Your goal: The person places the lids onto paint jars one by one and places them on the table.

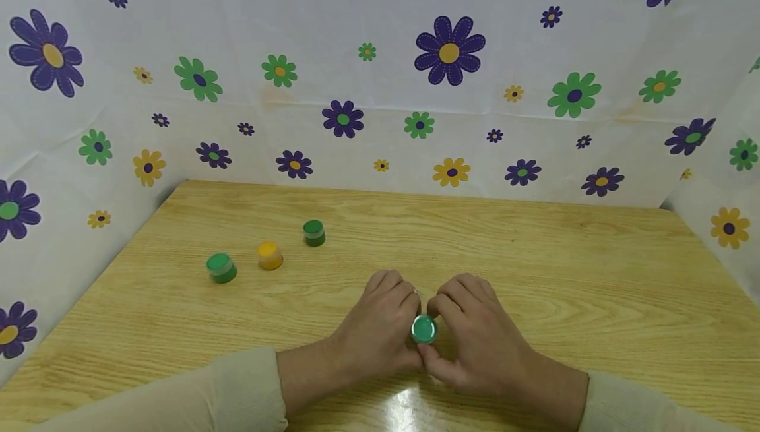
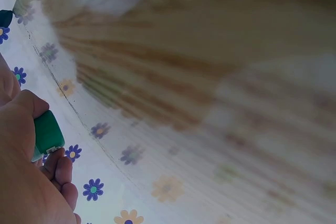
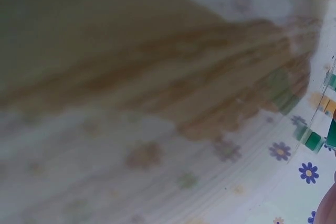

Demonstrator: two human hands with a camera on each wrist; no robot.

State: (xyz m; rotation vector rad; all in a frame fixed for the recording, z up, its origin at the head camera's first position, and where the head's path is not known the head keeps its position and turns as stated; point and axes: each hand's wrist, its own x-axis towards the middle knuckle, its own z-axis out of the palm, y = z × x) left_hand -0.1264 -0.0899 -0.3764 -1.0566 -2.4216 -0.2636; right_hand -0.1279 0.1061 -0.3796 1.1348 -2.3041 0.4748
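Note:
A small green paint jar [image 1: 424, 329] sits between the two hands near the table's front, its round, shiny top facing up. From its left side the left hand [image 1: 380, 326] grips it; in the left wrist view, thumb and fingers are around the green jar [image 2: 49, 131]. On the other side, the right hand [image 1: 483, 336] holds it with the thumb at the near edge and a curled index finger at the far edge. The right wrist view catches only a bit of the right hand [image 3: 326, 203] at its edge.
Three more small paint jars stand at the left of the wooden table [image 1: 534, 254]: a green jar [image 1: 221, 268], a yellow jar [image 1: 270, 256] and a dark green jar [image 1: 314, 233]. A flower-patterned white cloth [image 1: 368, 82] hangs behind and along both sides.

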